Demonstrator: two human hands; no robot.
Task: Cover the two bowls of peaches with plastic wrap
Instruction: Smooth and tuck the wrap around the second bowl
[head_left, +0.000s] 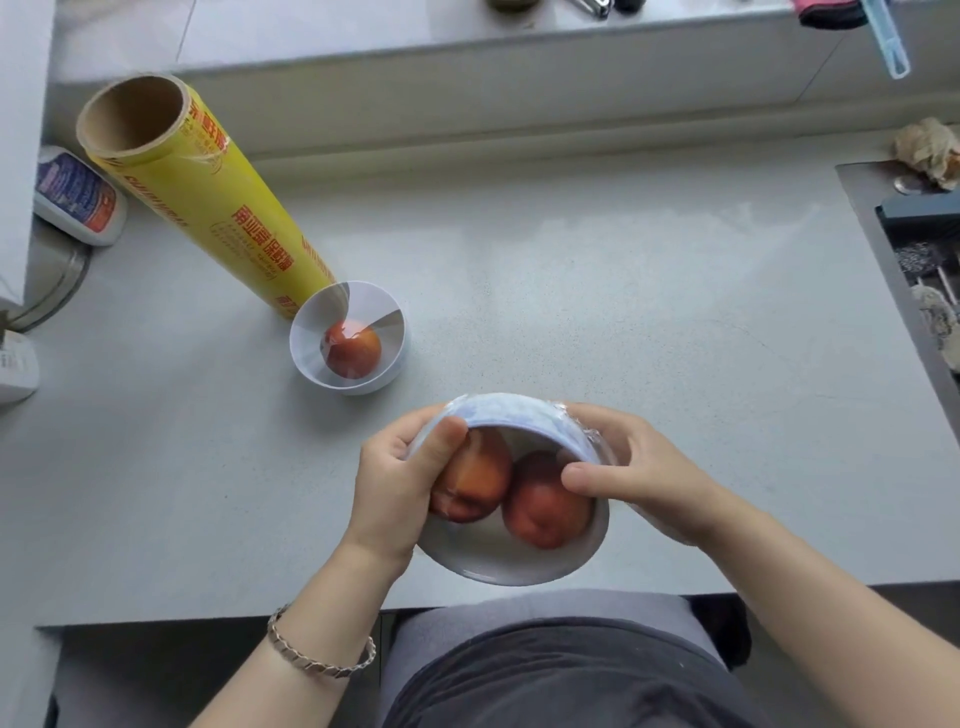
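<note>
Near bowl (511, 561): white, at 6 o'clock on the grey counter (623, 291) by its front edge, tipped so its mouth faces the person.
Contents: two peaches side by side, one left (480, 483), one right (545, 506), touching each other.
Plastic wrap (519, 415): stretched over the mouth and folded down the far outer wall, where it looks wrinkled and bluish.
Left hand (400, 478): clasps the bowl's 9 o'clock side, thumb bent over the rim onto the film, fingers curled round the outside.
Right hand (639, 467): clasps the 3 o'clock side, thumb lying across the film over the right peach, fingers tucked behind the wall.
Far bowl (395, 364): smaller, white, at 10 o'clock from the near one and well apart, upright, film already taut across it.
Its fruit: a single peach (353, 351).
Wrap roll (208, 192): yellow with red print, standing on end just behind the far bowl at its 11 o'clock.
Bracelet (322, 657): silver links on the left wrist.
White bottle (78, 197): lying at 9 o'clock from the roll.
</note>
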